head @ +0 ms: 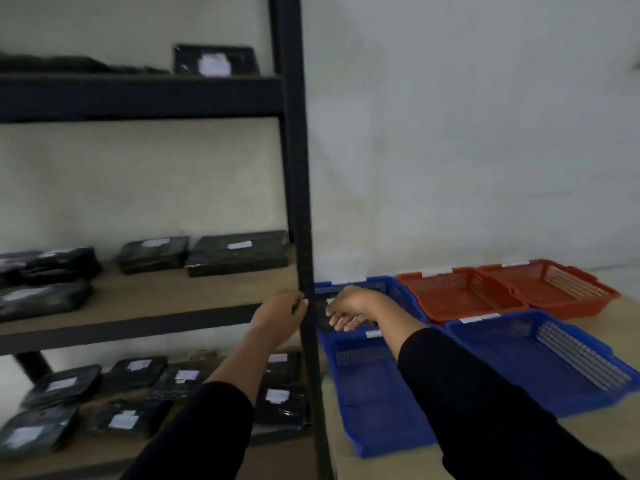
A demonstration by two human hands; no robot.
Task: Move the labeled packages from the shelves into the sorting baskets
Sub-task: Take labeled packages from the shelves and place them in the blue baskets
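Plain white wall, black shelving [298, 202] left still full of labeled packages [239, 252], right hand [349, 308] loosely open, empty over far blue basket [398, 289], left hand [280, 315] unclear, could snag the post.

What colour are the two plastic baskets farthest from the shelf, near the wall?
The two far mesh plastic baskets are red-orange, seen in the head view.

Three blue perforated plastic baskets [381, 403] and two red perforated plastic baskets [460, 292] sit on a table. Roughly fifteen black plastic-wrapped packages with white labels [239, 252] lie across three shelves; blur prevents an exact count.
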